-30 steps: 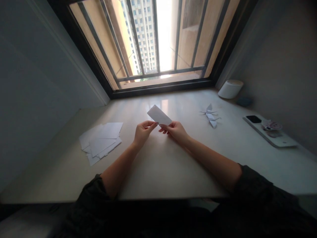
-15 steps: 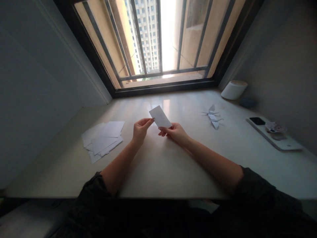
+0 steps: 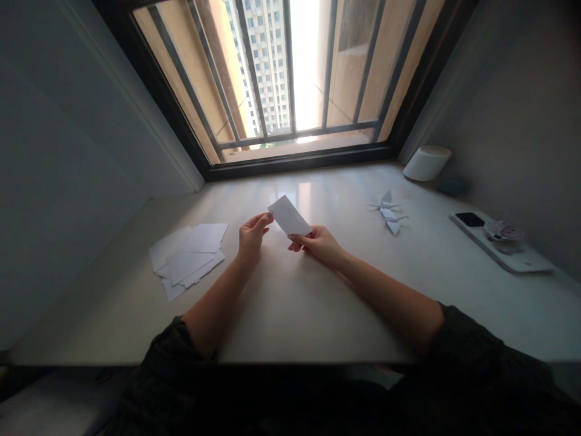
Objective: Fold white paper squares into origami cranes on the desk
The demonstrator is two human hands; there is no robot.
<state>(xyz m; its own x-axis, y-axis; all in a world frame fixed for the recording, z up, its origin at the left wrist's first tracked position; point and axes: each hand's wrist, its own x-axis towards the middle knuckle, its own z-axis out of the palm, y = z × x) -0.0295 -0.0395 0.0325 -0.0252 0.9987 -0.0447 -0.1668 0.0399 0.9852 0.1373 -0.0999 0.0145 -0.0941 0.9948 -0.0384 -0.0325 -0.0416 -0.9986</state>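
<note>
A folded white piece of paper [image 3: 289,216], roughly rectangular and tilted, is held above the counter between both hands. My left hand [image 3: 253,235] pinches its upper left corner between thumb and finger. At the lower right end, my right hand [image 3: 318,242] grips it with the thumb on top and the fingers underneath. To the left lies a loose pile of white paper sheets [image 3: 190,257]. Folded white paper cranes [image 3: 389,213] rest on the counter to the right of my right hand.
The pale counter [image 3: 295,315] runs up to a barred window [image 3: 295,79]. A white cylindrical object [image 3: 427,163] stands in the back right corner beside a dark rounded item [image 3: 452,185]. Farther right lies a white phone-like slab [image 3: 521,260] with a small clear-and-pink object [image 3: 503,232] on it.
My left hand has shifted slightly left and up to the paper's corner. The paper has turned a little and shows more of its length; my right hand stays almost in place.
</note>
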